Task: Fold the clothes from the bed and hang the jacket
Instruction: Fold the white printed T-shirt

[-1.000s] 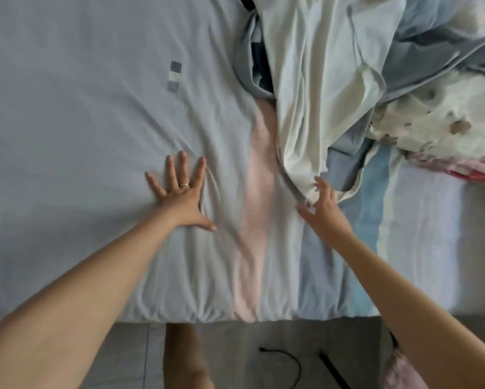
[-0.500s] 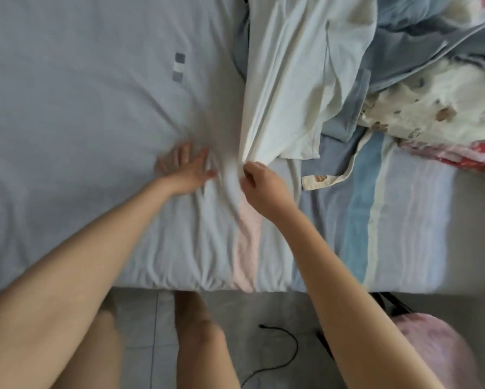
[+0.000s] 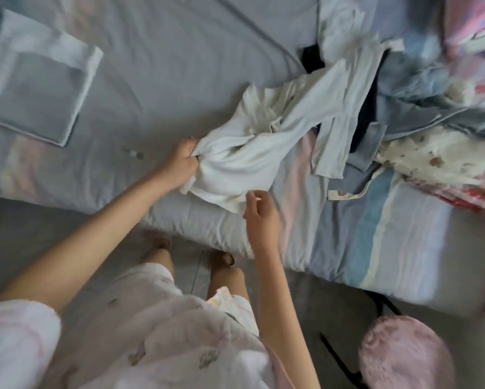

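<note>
A crumpled white garment (image 3: 252,153) lies on the bed (image 3: 179,66) near its front edge, stretching up to the right toward a heap of clothes (image 3: 390,88). My left hand (image 3: 181,161) grips a bunched end of the white garment. My right hand (image 3: 259,211) is just below the garment's lower hem, fingers loosely curled; its fingertips meet the hem, and I cannot tell whether they pinch it. A folded grey and white piece (image 3: 36,80) lies flat at the far left of the bed.
The clothes heap at the right holds blue, dark and floral pieces (image 3: 437,161) on a striped sheet (image 3: 375,220). A pink fluffy stool (image 3: 406,355) stands on the floor at the lower right, with a black cable beside it. My legs stand against the bed's edge.
My left hand left the flat sheet and took hold of the white garment, which has been pulled left and down off the heap. The camera has tilted and pulled back.
</note>
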Demonstrator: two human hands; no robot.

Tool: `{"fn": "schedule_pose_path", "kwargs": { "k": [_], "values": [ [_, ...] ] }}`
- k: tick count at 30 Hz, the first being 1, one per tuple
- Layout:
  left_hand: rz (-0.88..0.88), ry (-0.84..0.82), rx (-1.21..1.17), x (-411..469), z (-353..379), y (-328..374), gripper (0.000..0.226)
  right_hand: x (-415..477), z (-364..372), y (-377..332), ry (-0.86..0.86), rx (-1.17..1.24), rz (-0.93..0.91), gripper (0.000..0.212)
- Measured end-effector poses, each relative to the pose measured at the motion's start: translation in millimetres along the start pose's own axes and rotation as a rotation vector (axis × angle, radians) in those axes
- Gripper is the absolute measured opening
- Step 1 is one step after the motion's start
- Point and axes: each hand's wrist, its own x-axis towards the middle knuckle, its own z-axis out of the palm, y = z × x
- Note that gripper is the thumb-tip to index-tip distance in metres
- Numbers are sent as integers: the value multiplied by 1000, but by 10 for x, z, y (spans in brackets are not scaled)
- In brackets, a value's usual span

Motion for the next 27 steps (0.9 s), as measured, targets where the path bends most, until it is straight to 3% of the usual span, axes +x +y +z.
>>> {"fn": "schedule_pose_path", "kwargs": {
  "k": [1,6,10,16,21,27],
  "values": [
    [31,-33,20,-24,-132,125,50,28,-26,-91,13,-16,-32,17],
    [265,-122,143,-230,-793,669,54,170,128,-1026,-138,-176,-439,57],
    [305,-10,57,-464,-1418,1081,43,146,524,-1790,-158,-349,-550,39],
    [316,410,-234,-739,-2604,1403,54,174,791,-2215,-412,-559,-351,47],
    [333,548,-306,-750,-3273,1327,49,264,1262,-2249,-448,-780,-299,46],
    [222,581,-261,-738,-3643,1130,39,160,1565,-2389,-535,-466,-195,21]
  ]
}}
